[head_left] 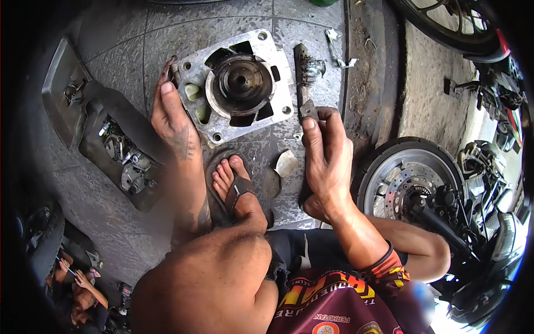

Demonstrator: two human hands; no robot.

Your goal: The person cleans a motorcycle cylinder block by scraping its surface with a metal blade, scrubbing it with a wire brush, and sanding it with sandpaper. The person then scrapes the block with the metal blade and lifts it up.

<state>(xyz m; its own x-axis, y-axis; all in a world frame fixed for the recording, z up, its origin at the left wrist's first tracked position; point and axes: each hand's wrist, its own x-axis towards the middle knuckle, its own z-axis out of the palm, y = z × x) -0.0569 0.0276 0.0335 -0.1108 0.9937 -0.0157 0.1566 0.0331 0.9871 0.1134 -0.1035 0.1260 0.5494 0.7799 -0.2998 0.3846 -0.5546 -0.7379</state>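
A grey metal engine cylinder block (pixel 264 125) is in front of me, with a dark round bore in its middle, ports around it and bolt holes at the corners. My left hand (pixel 177 119) grips its left edge, thumb on top and fingers going behind. In my right hand (pixel 328 153) is a wire brush (pixel 303 83), pinched by the handle between thumb and fingers. Its dark bristles point right, just beside the block's right edge. Whether the brush touches the block I cannot tell.
A dark tray (pixel 119 106) of metal parts lies on the left. Metal scraps (pixel 335 47) and a pale fragment (pixel 286 163) are on the tiles. A motorcycle wheel (pixel 411 183) stands to the right, another wheel (pixel 453 22) beyond. Another person's hand (pixel 83 279) shows lower left.
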